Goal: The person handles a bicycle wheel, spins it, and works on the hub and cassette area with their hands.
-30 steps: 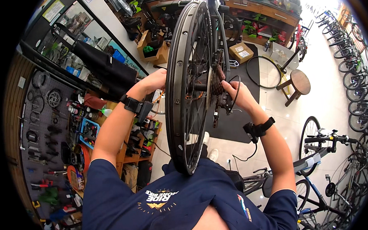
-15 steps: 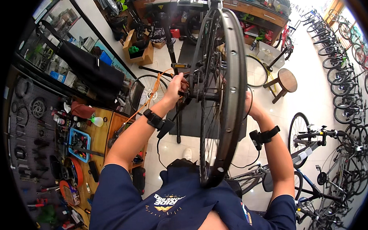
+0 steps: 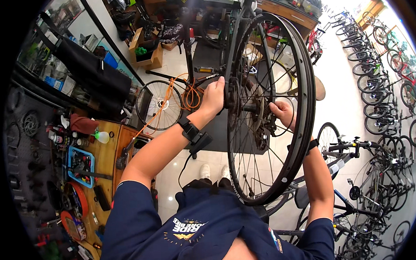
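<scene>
A bicycle wheel (image 3: 313, 94) with a black rim hangs upright and tilted in front of me, in a dark bicycle frame (image 3: 233, 60). On its left side my left hand (image 3: 213, 97) is closed beside the hub (image 3: 250, 108), thumb up; the frame hides its fingertips and whatever they hold. Through the spokes I see my right hand (image 3: 284, 113) on the far side, fingers curled near the sprockets (image 3: 262, 110) and a looped black cable. What it grips, if anything, cannot be made out. Both wrists carry black straps.
At left, a wooden bench (image 3: 108, 142) holds a blue tray (image 3: 81, 166) of tools. An orange hose (image 3: 170, 92) trails past a loose wheel (image 3: 159, 105) on the floor. A stool (image 3: 320, 88) stands behind the wheel, and rows of bicycles (image 3: 369, 85) line the right.
The wheel has swung from nearly edge-on to showing its spokes and left side, its rim shifting right. My left hand appears further right, nearer the frame; the right hand now shows through the spokes.
</scene>
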A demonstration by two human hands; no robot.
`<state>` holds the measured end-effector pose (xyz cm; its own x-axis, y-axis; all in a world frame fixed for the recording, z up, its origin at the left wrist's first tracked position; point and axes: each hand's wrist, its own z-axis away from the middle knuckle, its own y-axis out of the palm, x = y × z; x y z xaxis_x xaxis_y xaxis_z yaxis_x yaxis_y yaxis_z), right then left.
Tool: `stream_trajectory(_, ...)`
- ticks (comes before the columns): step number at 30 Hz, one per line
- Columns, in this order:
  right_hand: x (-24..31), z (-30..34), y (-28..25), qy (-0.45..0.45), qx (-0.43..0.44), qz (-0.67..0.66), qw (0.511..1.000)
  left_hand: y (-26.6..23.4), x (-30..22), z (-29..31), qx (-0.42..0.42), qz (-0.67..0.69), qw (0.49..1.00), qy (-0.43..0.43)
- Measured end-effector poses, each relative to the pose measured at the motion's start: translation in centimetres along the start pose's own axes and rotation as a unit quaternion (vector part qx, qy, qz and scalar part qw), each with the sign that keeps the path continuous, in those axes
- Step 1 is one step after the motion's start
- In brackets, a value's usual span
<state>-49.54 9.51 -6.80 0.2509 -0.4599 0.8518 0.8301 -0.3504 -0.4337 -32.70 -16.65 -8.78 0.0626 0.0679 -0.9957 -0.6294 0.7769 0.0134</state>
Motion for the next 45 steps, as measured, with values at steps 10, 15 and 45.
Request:
stream_trajectory(10,3.0,1.3,1.7,-0.109,-0.064,0.062,0.990,0.6,-1.9,2.0,-0.082,-0.175,0.981,0.009)
stream_trajectory(15,2.9,2.4,1.8,-0.019,-0.125,0.043,0.991,-1.5,-0.2,4.9,-0.094,-0.148,0.966,0.192)
stream_trajectory(45,-13.2,8.2,-1.4,0.001,-0.015,-0.235,0.972,5.6,-23.5,29.5,-0.058,-0.326,0.895,0.299)
